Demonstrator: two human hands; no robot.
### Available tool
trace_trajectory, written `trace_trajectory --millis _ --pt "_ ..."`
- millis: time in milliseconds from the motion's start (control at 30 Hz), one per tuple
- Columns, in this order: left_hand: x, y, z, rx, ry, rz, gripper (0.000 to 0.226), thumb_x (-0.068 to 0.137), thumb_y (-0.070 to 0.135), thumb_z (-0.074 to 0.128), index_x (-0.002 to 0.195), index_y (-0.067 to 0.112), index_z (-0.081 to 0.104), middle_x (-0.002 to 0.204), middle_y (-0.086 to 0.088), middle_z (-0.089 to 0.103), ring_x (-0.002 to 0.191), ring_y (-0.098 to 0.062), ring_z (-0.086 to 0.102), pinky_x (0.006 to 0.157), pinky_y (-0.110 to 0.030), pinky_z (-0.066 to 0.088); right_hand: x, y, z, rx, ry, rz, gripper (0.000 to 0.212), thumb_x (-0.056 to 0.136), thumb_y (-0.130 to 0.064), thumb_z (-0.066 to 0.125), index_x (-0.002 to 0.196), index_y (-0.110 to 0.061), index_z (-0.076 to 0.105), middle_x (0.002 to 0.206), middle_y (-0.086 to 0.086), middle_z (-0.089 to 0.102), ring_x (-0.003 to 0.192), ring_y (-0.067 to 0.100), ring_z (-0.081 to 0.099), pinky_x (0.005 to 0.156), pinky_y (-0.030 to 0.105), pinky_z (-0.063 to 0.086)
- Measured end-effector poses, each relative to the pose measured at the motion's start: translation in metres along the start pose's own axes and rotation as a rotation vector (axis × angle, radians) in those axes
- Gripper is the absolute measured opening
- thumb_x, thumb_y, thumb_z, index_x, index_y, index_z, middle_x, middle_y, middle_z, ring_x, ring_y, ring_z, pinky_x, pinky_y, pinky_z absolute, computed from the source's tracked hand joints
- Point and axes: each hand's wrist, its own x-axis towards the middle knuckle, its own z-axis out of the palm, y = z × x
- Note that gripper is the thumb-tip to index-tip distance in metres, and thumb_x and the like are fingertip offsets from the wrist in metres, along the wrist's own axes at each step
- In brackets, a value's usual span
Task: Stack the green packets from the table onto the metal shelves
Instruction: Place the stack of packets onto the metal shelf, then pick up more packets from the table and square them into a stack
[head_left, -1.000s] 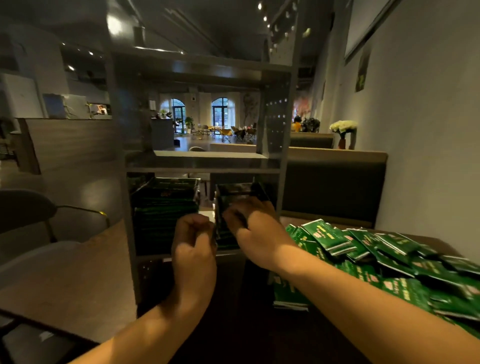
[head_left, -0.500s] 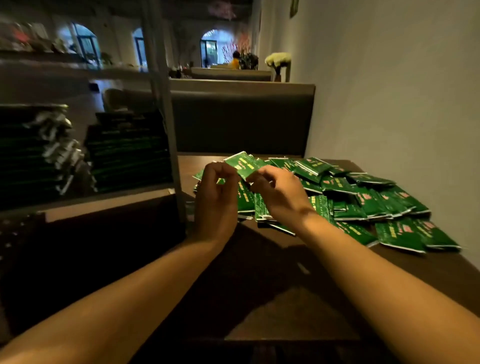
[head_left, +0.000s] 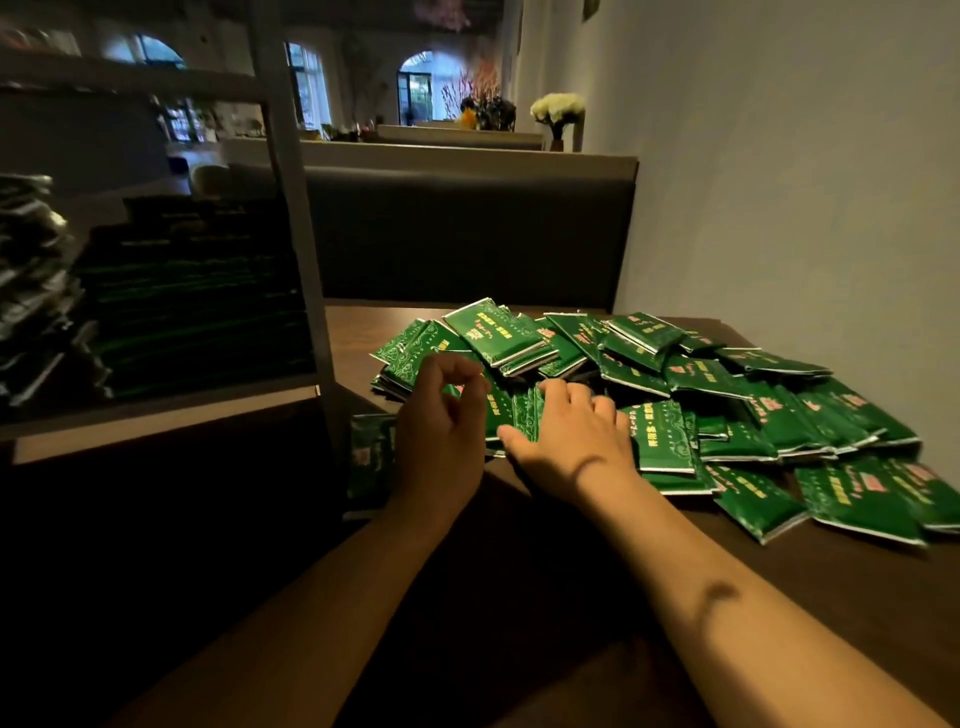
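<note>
Green packets (head_left: 649, 384) lie in a loose heap on the dark worktop (head_left: 779, 597), on the right side, close to the pale wall (head_left: 779, 182). Many overlap one another, and some lie flat at the near edge of the heap. My right hand (head_left: 569, 441) rests palm down on the near left part of the heap; the fingers are spread and almost straight, touching the packets, so this grip is open and holds nothing that I can see. My left hand (head_left: 441, 431) is just beside it, over the left edge of the heap. Its fingers are curled, with the thumb near the forefinger, but I cannot tell if a packet is pinched between them. One more packet (head_left: 371, 457) lies apart, left of my left wrist, near the foot of the shelf post (head_left: 296, 218). On the metal shelves (head_left: 156, 410) to the left, dark stacks of packets (head_left: 192, 296) already stand in neat piles. Behind the worktop there is a dark bench back (head_left: 467, 234).
</note>
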Motion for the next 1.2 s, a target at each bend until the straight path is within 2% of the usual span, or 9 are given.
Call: trace_trajectory --millis 100,233,400,567,800,967,1067,1133,1200 --pt "-0.003 -0.002 0.001 -0.014 -0.020 -0.034 0.011 0.094 0.016 0.052 0.093 0.027 0.052 0.091 0.007 0.059 0.076 -0.007 0.056 0.065 -0.016 0.046 0.000 -0.001 0.001 0.017 -0.013 0.014 0.074 0.084 -0.067 0.049 0.139 -0.021 0.033 0.144 0.009 0.039 0.130 0.035 0.036 0.107 0.049 0.028" --pt "-0.009 -0.002 0.002 0.006 -0.065 -0.056 0.010 0.094 0.011 0.052 0.096 0.021 0.054 0.091 0.007 0.059 0.071 0.004 0.053 0.059 -0.006 0.040 -0.002 0.000 0.000 0.050 -0.048 -0.018 0.060 0.088 -0.059 0.049 0.138 -0.029 0.036 0.145 0.004 0.036 0.132 0.031 0.031 0.106 0.052 0.027" --pt "-0.014 0.000 0.008 0.034 -0.131 -0.033 0.018 0.095 0.014 0.051 0.090 0.031 0.051 0.089 0.011 0.058 0.074 0.005 0.054 0.059 -0.013 0.044 -0.002 -0.001 0.002 0.097 -0.051 -0.058 0.047 0.089 -0.047 0.050 0.132 -0.034 0.039 0.142 0.000 0.035 0.131 0.028 0.030 0.105 0.053 0.027" --pt "-0.015 0.002 0.011 0.016 -0.138 -0.048 0.011 0.097 0.013 0.050 0.095 0.024 0.052 0.086 0.009 0.058 0.073 0.009 0.056 0.059 -0.008 0.044 0.001 -0.002 0.004 0.209 -0.032 -0.072 0.053 0.089 -0.042 0.055 0.136 -0.035 0.034 0.144 -0.002 0.036 0.132 0.026 0.030 0.106 0.050 0.026" --pt "-0.015 0.000 0.012 0.024 -0.095 -0.051 0.016 0.096 0.010 0.048 0.101 0.025 0.050 0.102 0.010 0.054 0.086 0.008 0.052 0.064 -0.007 0.043 -0.007 -0.005 -0.007 0.708 0.182 -0.114 0.062 0.073 -0.033 0.051 0.133 -0.025 0.040 0.128 0.001 0.047 0.117 0.019 0.046 0.095 0.038 0.043" --pt "-0.016 0.007 0.010 -0.057 -0.109 -0.167 0.021 0.098 0.016 0.047 0.117 0.024 0.048 0.103 0.019 0.049 0.082 0.021 0.048 0.059 -0.002 0.041 -0.018 -0.003 -0.021 1.192 0.222 -0.092 0.033 0.087 -0.015 0.053 0.116 -0.030 0.048 0.111 -0.002 0.058 0.096 0.005 0.059 0.083 0.032 0.052" --pt "-0.017 0.009 0.008 -0.151 -0.179 -0.294 0.023 0.099 0.032 0.045 0.121 0.030 0.045 0.106 0.023 0.051 0.094 0.007 0.052 0.072 -0.016 0.042 -0.021 -0.004 -0.023 1.435 0.080 -0.071 0.037 0.076 -0.017 0.054 0.113 -0.025 0.053 0.106 0.010 0.063 0.093 0.020 0.063 0.082 0.042 0.053" --pt "-0.016 0.009 0.007 -0.279 -0.211 -0.385 0.024 0.096 0.038 0.047 0.117 0.028 0.053 0.108 0.011 0.064 0.101 -0.010 0.062 0.086 -0.034 0.051 -0.024 -0.005 -0.021 1.397 0.037 -0.134 0.042 0.072 -0.026 0.058 0.114 -0.025 0.055 0.109 0.012 0.064 0.100 0.028 0.062 0.085 0.045 0.052" --pt "-0.016 0.011 0.005 -0.364 -0.202 -0.440 0.026 0.095 0.036 0.051 0.117 0.026 0.059 0.109 0.004 0.069 0.102 -0.016 0.066 0.091 -0.048 0.052 -0.026 -0.004 -0.019 1.233 0.049 -0.250 0.047 0.071 -0.051 0.067 0.113 -0.032 0.056 0.107 0.003 0.066 0.101 0.022 0.064 0.084 0.038 0.055"
